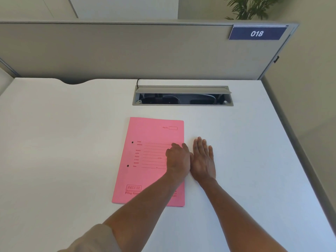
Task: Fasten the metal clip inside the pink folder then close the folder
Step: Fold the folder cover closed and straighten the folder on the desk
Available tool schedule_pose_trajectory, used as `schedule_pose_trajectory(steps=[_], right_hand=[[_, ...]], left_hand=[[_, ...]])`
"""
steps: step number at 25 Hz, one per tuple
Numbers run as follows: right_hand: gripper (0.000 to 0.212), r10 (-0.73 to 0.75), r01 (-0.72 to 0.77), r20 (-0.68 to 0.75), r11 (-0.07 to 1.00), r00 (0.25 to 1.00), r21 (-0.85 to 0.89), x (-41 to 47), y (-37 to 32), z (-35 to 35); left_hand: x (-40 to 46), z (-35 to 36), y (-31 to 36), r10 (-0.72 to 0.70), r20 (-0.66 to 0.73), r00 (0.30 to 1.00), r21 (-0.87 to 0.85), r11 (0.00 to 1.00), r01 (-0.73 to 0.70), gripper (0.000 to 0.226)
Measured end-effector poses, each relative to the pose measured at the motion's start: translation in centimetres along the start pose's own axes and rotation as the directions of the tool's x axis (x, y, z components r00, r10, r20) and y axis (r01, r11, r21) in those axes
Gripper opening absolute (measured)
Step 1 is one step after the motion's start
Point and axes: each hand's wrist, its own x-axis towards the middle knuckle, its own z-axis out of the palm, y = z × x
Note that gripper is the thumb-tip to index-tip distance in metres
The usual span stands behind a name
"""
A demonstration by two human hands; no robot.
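The pink folder (145, 135) lies closed and flat on the white desk (72, 142), printed cover up, with two small punched holes near its left side. My left hand (177, 160) rests on the folder's right edge, fingers curled over the cover. My right hand (203, 159) lies flat on the desk just right of the folder, fingers apart, touching my left hand. The metal clip is hidden inside the folder.
A cable hatch (182, 96) with a raised grey lid sits open in the desk behind the folder. A grey partition (127, 51) with a blue "018" sign (256, 33) stands at the back. The desk's right edge runs diagonally at the right.
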Motion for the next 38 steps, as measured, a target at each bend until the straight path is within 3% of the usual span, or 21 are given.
schedule_pose_trajectory(steps=[6,10,12,17,23,28,31,34,38], right_hand=[[0.068,0.003,-0.004,-0.012,1.0,1.0,-0.026,0.1,0.2,0.2],[0.066,0.001,0.0,0.017,1.0,1.0,-0.021,0.2,0.1,-0.2],[0.06,0.01,-0.01,0.024,1.0,1.0,-0.018,0.2,-0.3,-0.2],[0.059,-0.026,0.028,0.063,0.999,0.998,-0.041,-0.2,-0.7,-0.7],[0.059,-0.125,0.132,0.093,0.988,0.988,-0.081,-0.7,-3.5,-1.4],[0.058,-0.165,0.18,0.144,0.978,0.976,-0.102,-1.4,-5.5,-0.8],[0.055,-0.154,0.171,0.17,0.981,0.973,-0.091,-1.8,-6.5,-0.3],[0.055,-0.145,0.166,0.185,0.981,0.972,-0.103,-2.1,-6.8,-0.4],[0.055,-0.14,0.163,0.189,0.98,0.972,-0.112,-2.1,-6.9,-0.5]], left_hand=[[-0.6,0.1,-0.5,-0.042,0.056,0.998,-0.181,0.982,0.051,0.049],[-0.9,-0.7,-3.3,-0.039,0.085,0.996,-0.384,0.921,0.069,0.028],[-1.5,-0.1,-5.5,-0.022,0.053,0.998,-0.443,0.895,0.044,0.029],[-4.6,3.6,-10.5,0.064,-0.044,0.997,-0.384,0.92,-0.076,0.05],[-7.0,5.2,-15.0,-0.094,-0.054,0.994,-0.321,0.944,0.072,0.06],[-7.1,4.9,-17.6,-0.204,0.055,0.977,-0.33,0.92,0.211,0.058],[-7.0,4.1,-18.2,-0.2,0.104,0.974,-0.375,0.9,0.224,0.058],[-6.4,3.3,-18.8,-0.199,0.16,0.967,-0.488,0.835,0.253,0.06],[-5.7,3.3,-20.1,-0.323,0.214,0.922,-0.741,0.562,0.369,0.069]])
